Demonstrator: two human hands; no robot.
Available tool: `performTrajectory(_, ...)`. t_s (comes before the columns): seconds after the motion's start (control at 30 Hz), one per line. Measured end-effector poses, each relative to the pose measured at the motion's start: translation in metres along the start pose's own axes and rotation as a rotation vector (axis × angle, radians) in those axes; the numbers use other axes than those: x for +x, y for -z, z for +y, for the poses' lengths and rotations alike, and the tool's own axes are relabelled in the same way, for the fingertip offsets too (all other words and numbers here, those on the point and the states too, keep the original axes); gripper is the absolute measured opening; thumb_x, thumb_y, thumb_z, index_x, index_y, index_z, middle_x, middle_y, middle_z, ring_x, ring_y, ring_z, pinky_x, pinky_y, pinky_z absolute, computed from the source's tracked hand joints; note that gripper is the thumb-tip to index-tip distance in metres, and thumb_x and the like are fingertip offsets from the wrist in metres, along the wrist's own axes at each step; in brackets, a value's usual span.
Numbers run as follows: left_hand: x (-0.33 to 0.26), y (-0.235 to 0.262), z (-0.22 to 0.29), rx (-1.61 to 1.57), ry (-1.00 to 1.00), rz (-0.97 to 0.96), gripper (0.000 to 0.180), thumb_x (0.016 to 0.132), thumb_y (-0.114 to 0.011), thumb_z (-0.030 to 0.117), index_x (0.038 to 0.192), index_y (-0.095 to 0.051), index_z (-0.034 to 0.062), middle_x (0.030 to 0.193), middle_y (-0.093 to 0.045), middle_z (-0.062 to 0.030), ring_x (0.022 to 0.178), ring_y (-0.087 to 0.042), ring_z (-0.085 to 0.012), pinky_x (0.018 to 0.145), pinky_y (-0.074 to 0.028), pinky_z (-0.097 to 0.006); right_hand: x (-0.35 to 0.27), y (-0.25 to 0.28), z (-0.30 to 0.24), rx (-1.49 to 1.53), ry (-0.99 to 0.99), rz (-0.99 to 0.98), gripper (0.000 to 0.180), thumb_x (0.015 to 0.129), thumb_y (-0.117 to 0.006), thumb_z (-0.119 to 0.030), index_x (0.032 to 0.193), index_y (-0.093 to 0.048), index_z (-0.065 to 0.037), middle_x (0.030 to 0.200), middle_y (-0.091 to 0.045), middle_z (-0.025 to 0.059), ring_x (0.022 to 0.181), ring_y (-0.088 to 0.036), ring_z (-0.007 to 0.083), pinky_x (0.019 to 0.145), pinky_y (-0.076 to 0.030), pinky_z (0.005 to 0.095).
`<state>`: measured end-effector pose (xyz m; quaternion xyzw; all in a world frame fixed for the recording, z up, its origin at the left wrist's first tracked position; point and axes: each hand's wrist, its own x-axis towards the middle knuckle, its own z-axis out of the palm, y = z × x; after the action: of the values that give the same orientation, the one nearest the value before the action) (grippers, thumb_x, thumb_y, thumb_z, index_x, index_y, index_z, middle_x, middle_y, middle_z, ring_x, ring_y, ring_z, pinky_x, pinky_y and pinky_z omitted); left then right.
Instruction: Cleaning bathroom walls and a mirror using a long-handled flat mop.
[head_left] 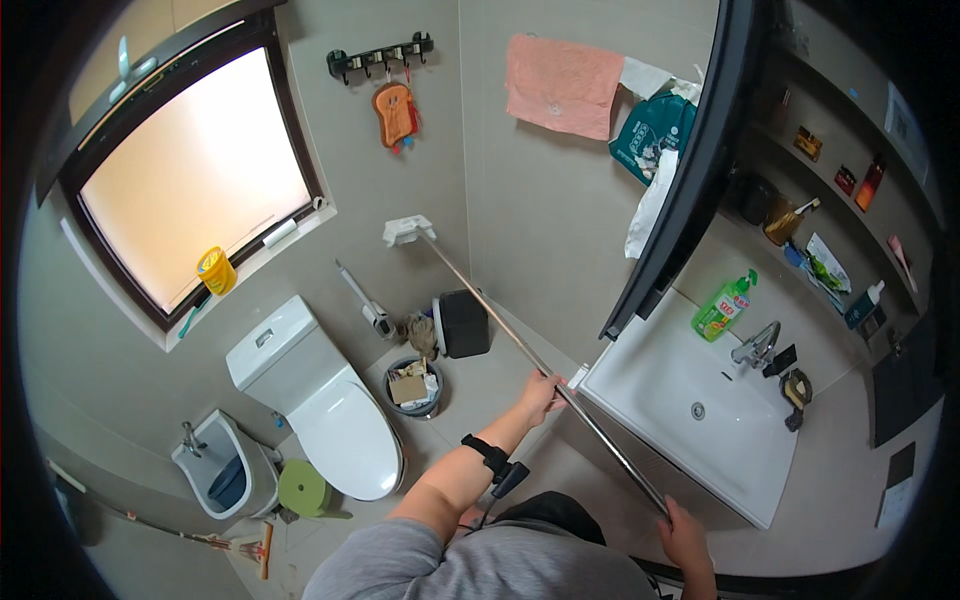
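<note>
Both hands grip a long metal pole, the handle of a flat mop [490, 312] with a white head [408, 230]. My left hand [543, 396] wraps round the middle of the pole, close to the sink cabinet's corner. My right hand [686, 535] closes round its lower end, in front of the basin. The pole slants away to the far left. Its white head is at the grey tiled wall [375, 180], a little left of the corner; whether it presses on the tiles I cannot tell.
A white toilet [352, 440], a grey waste bin [414, 408] and a black bin [464, 324] stand at left. The white basin [650, 400], with a green pump bottle [722, 308], is at right. The open dark-edged mirror cabinet [672, 180] juts out above. A green stool [305, 488] is lower left.
</note>
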<state>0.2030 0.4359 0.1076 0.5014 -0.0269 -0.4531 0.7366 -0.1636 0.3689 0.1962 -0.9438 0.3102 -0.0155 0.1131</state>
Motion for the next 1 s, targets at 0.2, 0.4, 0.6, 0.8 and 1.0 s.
performTrajectory(0.2, 0.005, -0.015, -0.009, 0.046, 0.053, -0.071, 0.018, 0.085, -0.04, 0.011, 0.101, -0.031, 0.0074, 0.082, -0.051, -0.0056, 0.074, -0.061, -0.0224, 0.061, -0.054, -0.031, -0.013, -0.021, 0.028, 0.443, -0.329, -0.442, 0.023, 0.076, -0.058, -0.019, 0.087, -0.054, 0.001, 0.074, -0.058, 0.0172, 0.069, -0.056, 0.0314, 0.063, -0.044, 0.0375)
performTrajectory(0.4, 0.015, -0.007, -0.006, -0.102, 0.114, -0.303, 0.013, 0.085, -0.038, 0.009, 0.097, -0.034, 0.0068, 0.081, -0.052, -0.0061, 0.074, -0.061, -0.0242, 0.064, -0.054, -0.034, -0.023, -0.042, 0.018, 0.637, -0.529, -0.599, 0.027, 0.076, -0.059, -0.026, 0.077, -0.055, 0.001, 0.06, -0.055, 0.0168, 0.053, -0.054, 0.0297, 0.053, -0.044, 0.0386)
performTrajectory(0.6, 0.029, -0.01, 0.017, -0.049, 0.191, -0.183, 0.013, 0.082, -0.045, 0.013, 0.089, -0.038, 0.0049, 0.075, -0.052, -0.0072, 0.073, -0.062, -0.0245, 0.061, -0.054, -0.032, -0.02, -0.062, -0.014, 0.115, -0.348, 0.034, 0.025, 0.073, -0.059, -0.027, 0.067, -0.054, -0.003, 0.057, -0.05, 0.0154, 0.056, -0.051, 0.0354, 0.051, -0.038, 0.0426)
performTrajectory(0.8, 0.068, 0.026, 0.038, 0.041, 0.197, -0.189, 0.02, 0.079, -0.049, 0.017, 0.088, -0.038, 0.0036, 0.069, -0.05, -0.0056, 0.07, -0.061, -0.023, 0.056, -0.054, -0.031, 0.004, -0.072, -0.078, 0.116, -0.472, 0.012, 0.027, 0.073, -0.06, -0.028, 0.066, -0.051, -0.004, 0.059, -0.052, 0.0144, 0.057, -0.052, 0.0347, 0.051, -0.038, 0.0424)
performTrajectory(1.0, 0.102, 0.041, 0.082, 0.016, 0.164, -0.173, 0.019, 0.079, -0.05, 0.018, 0.085, -0.038, 0.0043, 0.066, -0.047, -0.0046, 0.062, -0.058, -0.0208, 0.053, -0.052, -0.03, 0.046, -0.07, -0.133, 0.07, -0.388, 0.158, 0.025, 0.076, -0.056, -0.027, 0.07, -0.05, -0.004, 0.059, -0.052, 0.0153, 0.057, -0.052, 0.0362, 0.051, -0.038, 0.0441)
